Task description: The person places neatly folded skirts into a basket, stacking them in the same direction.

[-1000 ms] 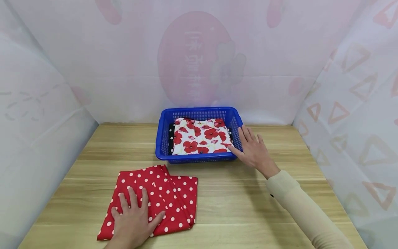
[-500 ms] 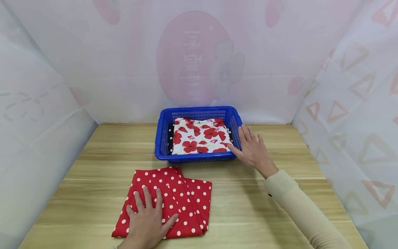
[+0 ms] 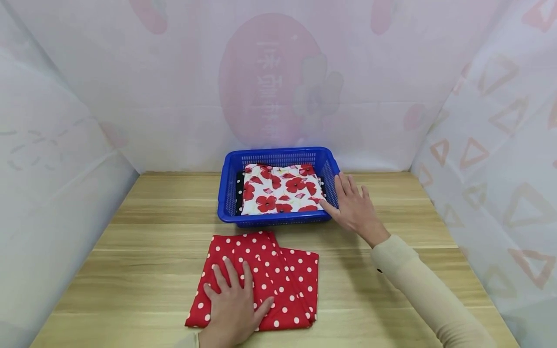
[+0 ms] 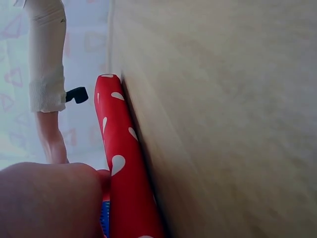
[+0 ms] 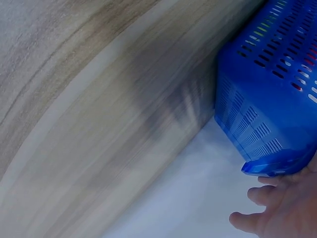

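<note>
A folded red cloth with white dots (image 3: 300, 270) lies on the table in front of the basket. My left hand (image 3: 232, 307) rests flat on it with spread, straight fingers; in the left wrist view the cloth shows as a thick folded edge beside the hand (image 4: 49, 198). At the right front corner of the blue plastic basket (image 3: 261, 219), my right hand (image 3: 357, 212) touches the rim, its fingers extended. The right wrist view shows those fingertips right at the rim of the basket (image 5: 267, 114). Inside sits a folded white cloth with red flowers (image 3: 285, 186).
Beneath the floral cloth, a black cloth with white dots (image 3: 239, 195) peeks out. The basket stands near the back edge of the wooden table (image 3: 143, 256). White printed sheets (image 3: 174, 96) enclose the table at the back and both sides.
My left hand has slid the red dotted cloth to the right across the table, to just in front of the basket. My right hand and the basket have stayed in place.
</note>
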{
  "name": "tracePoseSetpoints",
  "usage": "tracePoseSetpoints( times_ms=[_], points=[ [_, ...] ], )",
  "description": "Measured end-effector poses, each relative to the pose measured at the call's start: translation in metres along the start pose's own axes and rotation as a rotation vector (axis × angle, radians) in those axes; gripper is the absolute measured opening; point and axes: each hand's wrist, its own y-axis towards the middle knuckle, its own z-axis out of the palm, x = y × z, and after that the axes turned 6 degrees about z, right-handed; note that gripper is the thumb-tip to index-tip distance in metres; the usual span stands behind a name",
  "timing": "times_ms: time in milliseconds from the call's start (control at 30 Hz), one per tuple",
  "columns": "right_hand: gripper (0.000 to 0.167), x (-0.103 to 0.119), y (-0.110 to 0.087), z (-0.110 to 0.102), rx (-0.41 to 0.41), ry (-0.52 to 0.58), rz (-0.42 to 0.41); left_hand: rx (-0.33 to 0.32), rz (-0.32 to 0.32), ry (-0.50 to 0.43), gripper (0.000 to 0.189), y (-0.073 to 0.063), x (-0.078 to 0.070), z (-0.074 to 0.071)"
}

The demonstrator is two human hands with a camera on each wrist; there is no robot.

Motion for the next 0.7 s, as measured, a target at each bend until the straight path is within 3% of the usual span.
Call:
tracePoseSetpoints(
  times_ms=[133,233,300,367,467,533,600,700],
  points=[
    [0.099,-0.005,0.0,0.002,-0.007,-0.001,-0.01,-0.002,0.011,0.018,0.11,0.004,-0.006,-0.005],
    [0.098,-0.008,-0.004,-0.001,-0.036,0.015,-0.027,0.025,0.033,-0.022,0.104,0.008,-0.001,-0.014],
    [0.094,-0.009,-0.011,-0.005,-0.097,0.044,-0.056,0.03,0.047,-0.078,0.097,0.011,0.009,-0.023],
    [0.084,-0.008,-0.02,-0.012,-0.212,0.088,-0.116,0.005,0.049,-0.129,0.092,0.015,0.024,-0.032],
    [0.057,-0.003,-0.035,-0.022,-0.401,0.151,-0.234,-0.066,0.029,-0.164,0.086,0.021,0.051,-0.045],
    [0.04,0.001,-0.046,-0.028,-0.441,0.192,-0.276,-0.097,0.002,-0.176,0.082,0.026,0.069,-0.051],
    [0.033,0.007,-0.057,-0.032,-0.343,0.263,-0.259,-0.097,-0.028,-0.195,0.076,0.03,0.086,-0.055],
    [0.035,0.013,-0.072,-0.031,-0.055,0.397,-0.118,-0.059,-0.059,-0.23,0.063,0.036,0.105,-0.053]
  ],
)
